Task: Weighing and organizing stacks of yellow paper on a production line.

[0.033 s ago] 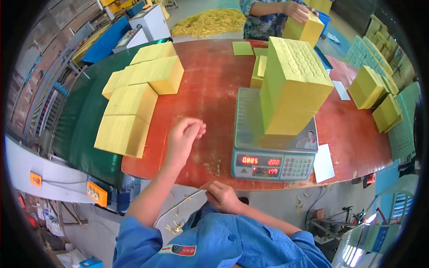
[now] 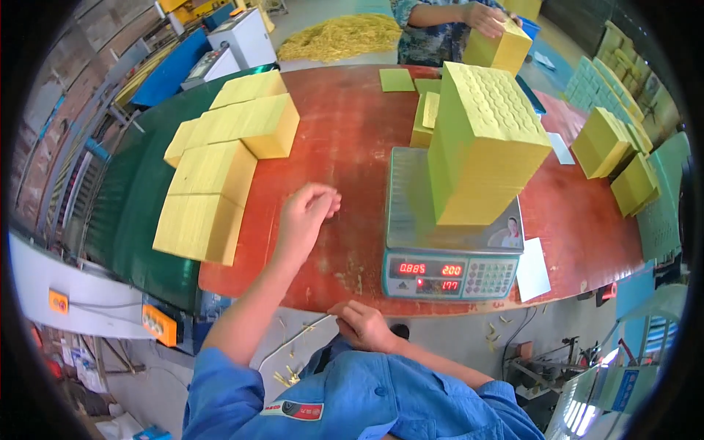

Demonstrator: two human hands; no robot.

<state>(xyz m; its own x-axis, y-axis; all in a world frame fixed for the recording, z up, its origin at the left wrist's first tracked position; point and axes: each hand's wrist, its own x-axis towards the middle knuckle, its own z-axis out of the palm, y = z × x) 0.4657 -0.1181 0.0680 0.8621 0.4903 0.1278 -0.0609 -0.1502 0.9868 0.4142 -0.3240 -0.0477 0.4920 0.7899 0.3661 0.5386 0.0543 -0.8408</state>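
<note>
My left hand (image 2: 308,209) hovers over the red tabletop (image 2: 337,139), fingers curled in against the thumb; nothing shows between them. By the table's near edge, my right hand (image 2: 363,326) is closed, and its fingertips hide whatever may be in them. A tall block of stacked yellow paper (image 2: 469,161), wavy on top, stands on a digital scale (image 2: 455,268) with lit red digits. Neither hand touches the scale or the block. Several yellow paper blocks (image 2: 213,169) sit together at the left, partly over a green surface (image 2: 125,191).
Across the table, a co-worker's hands (image 2: 488,20) rest on another yellow block (image 2: 499,48). More yellow stacks (image 2: 603,143) stand at the right. A white sheet (image 2: 533,270) lies beside the scale. An orange switch box (image 2: 159,320) is at the lower left. Yellow scraps (image 2: 341,37) heap on the far floor.
My left hand has shifted very slightly up and right in the picture. The view has moved a little; the blocks, the scale and my right hand otherwise look the same.
</note>
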